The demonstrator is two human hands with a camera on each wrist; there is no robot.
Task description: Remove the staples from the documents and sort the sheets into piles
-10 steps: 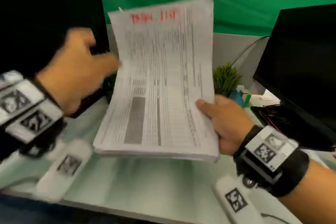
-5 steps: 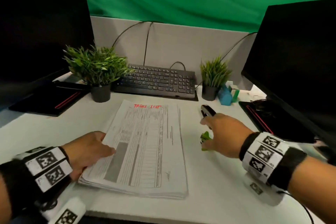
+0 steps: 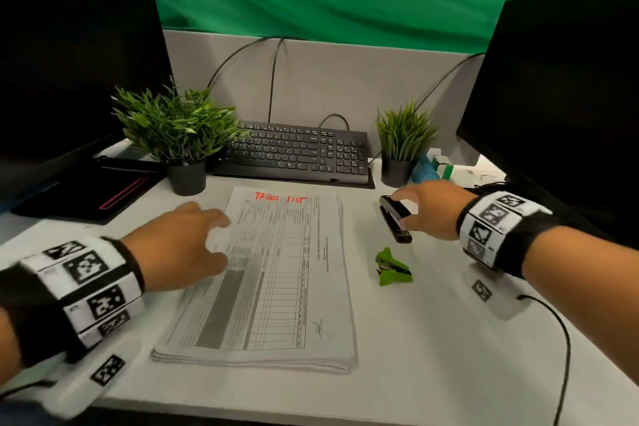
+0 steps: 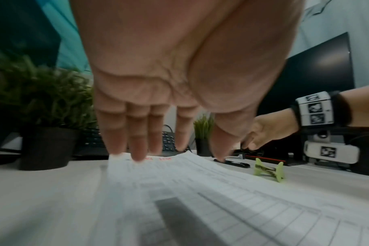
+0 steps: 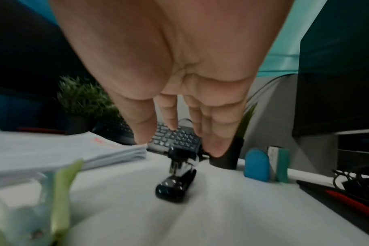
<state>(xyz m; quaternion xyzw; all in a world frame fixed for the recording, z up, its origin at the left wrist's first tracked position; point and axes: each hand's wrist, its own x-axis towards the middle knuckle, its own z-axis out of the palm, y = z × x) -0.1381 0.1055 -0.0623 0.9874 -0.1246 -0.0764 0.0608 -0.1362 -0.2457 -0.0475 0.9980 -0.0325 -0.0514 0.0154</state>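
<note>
1. The stack of papers [image 3: 269, 273] lies flat on the white surface [image 3: 432, 356], in front of the keyboard [image 3: 297, 152], with red handwriting across its far edge.
2. The left hand [image 3: 176, 245] is over the left part of the stack, fingers [image 4: 137, 141] extended and slightly spread, gripping nothing. The wrist view is blurred, so contact with the top sheet cannot be confirmed.
3. The right hand [image 3: 432, 209] is at the black stapler [image 3: 396, 218], which stands on the surface just right of the stack. Thumb and fingers reach down on either side of its far end; whether they clasp it cannot be told.
4. The green staple remover [image 3: 392, 268] lies on the surface near the stapler's close end, between the stack and the right wrist, touched by neither hand.
5. Two potted plants [image 3: 179, 135] flank the keyboard; a dark monitor [image 3: 560, 97] stands on each side.
</note>
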